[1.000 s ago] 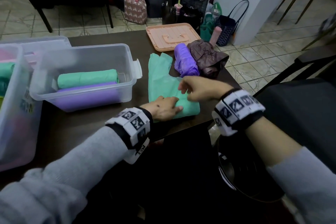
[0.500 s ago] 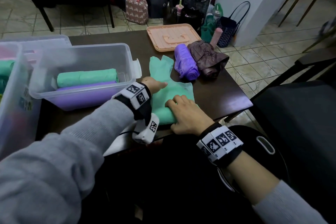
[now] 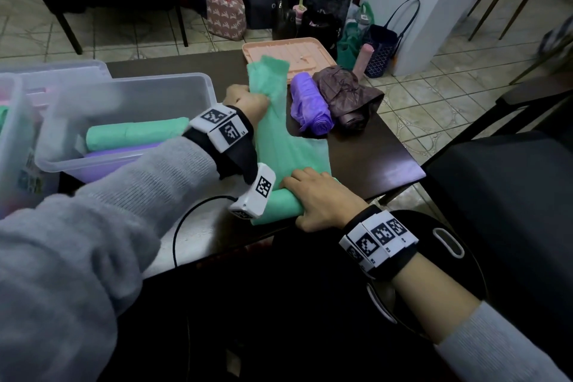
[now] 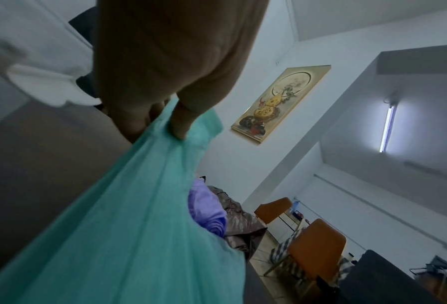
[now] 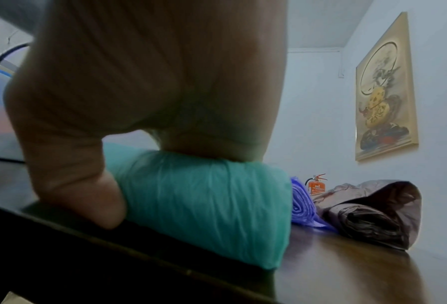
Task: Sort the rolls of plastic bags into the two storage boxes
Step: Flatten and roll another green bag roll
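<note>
So we're working on the green roll (image 3: 279, 205) right at the near edge of the table (image 3: 372, 161), half unrolled. We're pressing down on the rolled part with our right hand (image 3: 322, 201), fingers curled over the top and thumb tucked against its near side. We're gripping the loose green tail (image 3: 273, 121) in our left hand (image 3: 248, 102), fingers and thumb closed tight on the bunched plastic, and lifting it off the table toward the far side.

Counting rolls: two more are lying loose on the table just right of that tail, one purple roll (image 3: 310, 108) and one brown roll (image 3: 347, 99), touching side by side. Inside the clear box (image 3: 130, 93) to the left of the tail, two rolls are sitting: one green (image 3: 136, 133), one purple (image 3: 124, 155). A second clear box (image 3: 12, 133) is sitting further left, contents too blurry to count. One peach lid (image 3: 310, 56) is lying at the table's far edge, behind the tail.
</note>
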